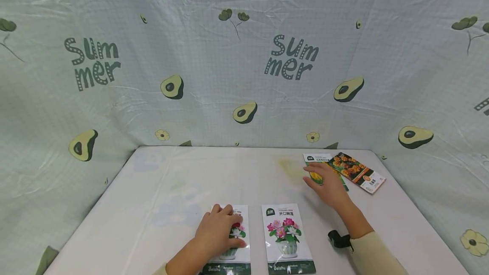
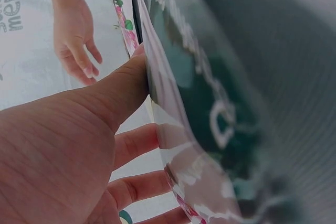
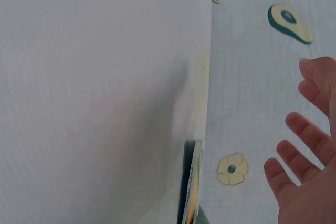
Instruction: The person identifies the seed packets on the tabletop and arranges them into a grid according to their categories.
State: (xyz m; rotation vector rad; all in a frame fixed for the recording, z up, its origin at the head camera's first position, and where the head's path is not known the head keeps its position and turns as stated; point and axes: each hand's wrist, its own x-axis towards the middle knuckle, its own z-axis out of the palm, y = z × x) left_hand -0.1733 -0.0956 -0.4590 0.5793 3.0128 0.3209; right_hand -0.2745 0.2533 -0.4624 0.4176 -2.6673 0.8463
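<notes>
My left hand (image 1: 217,234) rests on the left seed packet (image 1: 242,254), a white sachet with a dark green base and pink flowers printed on it. In the left wrist view, the thumb and spread fingers (image 2: 134,187) touch its glossy surface. Beside it lies a matching packet (image 1: 286,237), apart from both hands. My right hand (image 1: 328,186) hovers with fingers spread over a yellow-flower packet (image 1: 318,157) at the back right, partly covering it from the head camera. Nothing is in that hand. An orange-flower packet (image 1: 357,172) overlaps the yellow one.
A white table (image 1: 160,198) carries the packets. Behind and around it hangs a pale cloth (image 1: 206,109) printed with avocados and lettering. A black wrist camera (image 1: 338,239) sits at the right wrist.
</notes>
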